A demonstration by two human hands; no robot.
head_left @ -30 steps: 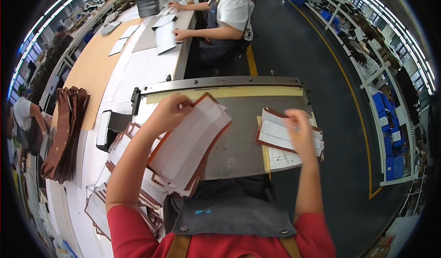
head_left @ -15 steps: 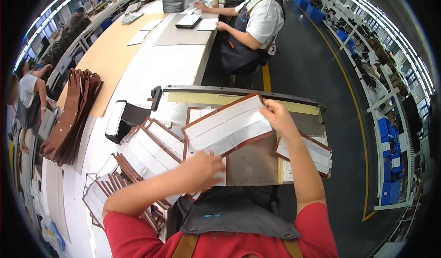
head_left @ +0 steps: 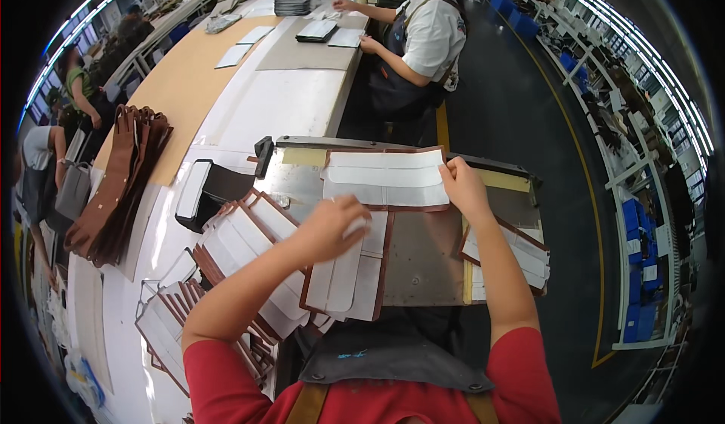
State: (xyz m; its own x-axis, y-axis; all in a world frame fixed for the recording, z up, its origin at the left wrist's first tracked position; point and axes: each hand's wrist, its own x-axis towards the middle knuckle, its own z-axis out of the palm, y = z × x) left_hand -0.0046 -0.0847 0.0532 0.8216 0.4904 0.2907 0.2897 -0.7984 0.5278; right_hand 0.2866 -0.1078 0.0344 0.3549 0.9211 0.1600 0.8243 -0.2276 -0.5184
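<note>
A flat white-lined panel with brown leather edging (head_left: 387,176) lies across the far part of the metal work plate (head_left: 423,265). My right hand (head_left: 462,186) pinches its right edge between thumb and fingers. Just below the panel's left end hovers my left hand (head_left: 332,229), fingers loosely apart and slightly blurred, holding nothing. Under that hand another panel of the same kind (head_left: 340,284) lies lengthwise on the near left of the plate, partly covered by my left hand and forearm. More such panels (head_left: 234,246) are fanned out to the left.
Stacked panels (head_left: 510,254) rest at the plate's right end. A black and white box-like block (head_left: 198,186) stands to the left, near brown leather strips (head_left: 124,186). A co-worker (head_left: 423,46) sits at the far table with dark and white pieces. A metal bar (head_left: 362,144) edges the plate.
The panel in my right hand has gone from tilted and raised to level across the far plate. My left hand has moved up, and the panel beneath it shows more.
</note>
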